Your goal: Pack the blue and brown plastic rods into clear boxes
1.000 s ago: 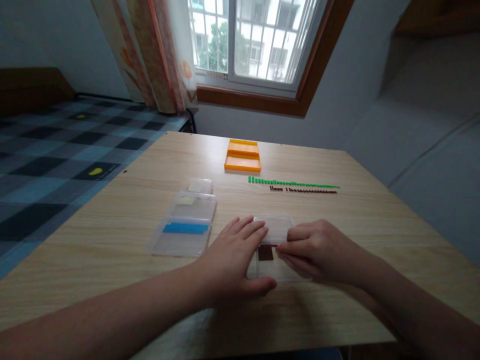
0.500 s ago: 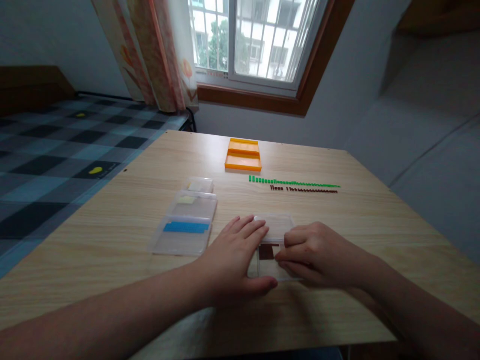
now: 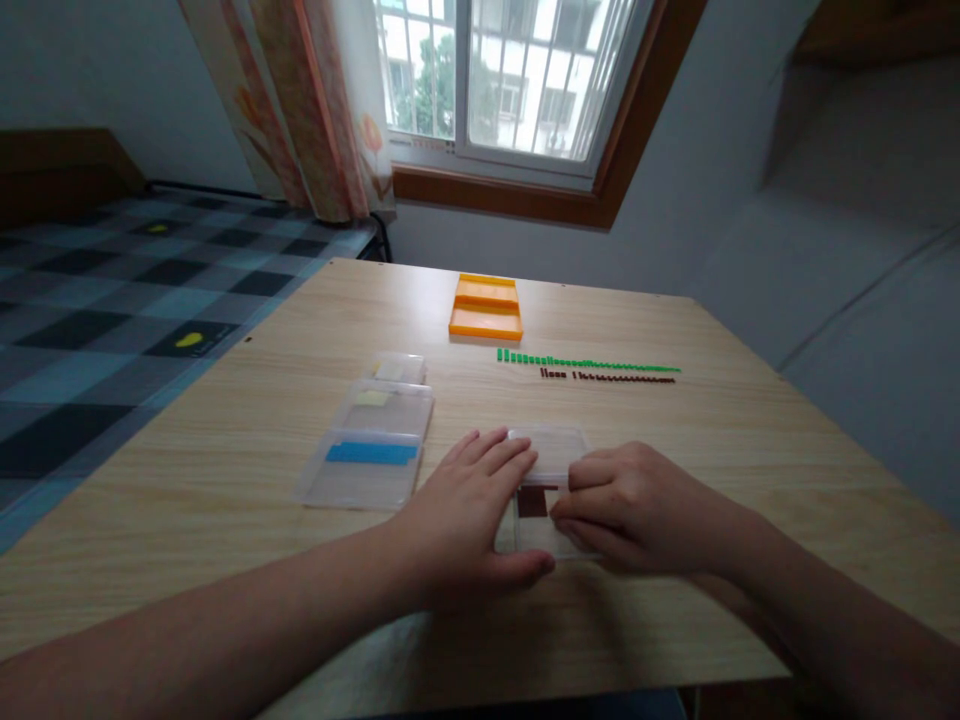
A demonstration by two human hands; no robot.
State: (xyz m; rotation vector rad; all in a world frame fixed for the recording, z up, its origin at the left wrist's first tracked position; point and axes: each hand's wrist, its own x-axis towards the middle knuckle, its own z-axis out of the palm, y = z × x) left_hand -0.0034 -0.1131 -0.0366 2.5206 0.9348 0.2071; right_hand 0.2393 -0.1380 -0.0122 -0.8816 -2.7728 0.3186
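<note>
A small clear plastic box lies with its lid folded back in front of me. Inside its near half sits a dark brown block of pieces, with a thin brown strip along the top. My left hand rests along the box's left side, fingers stretched out and thumb at the near edge. Over the right part of the box, my right hand is closed in a pinch beside the brown block. Whatever its fingertips hold is hidden.
To the left stand an open clear box with a blue strip of pieces and a smaller clear box. Farther off are a row of green pieces, a row of brown pieces and an orange tray.
Both hands stay in nearly the same place at the box. The whole view has shifted very slightly; no piece has visibly moved.
</note>
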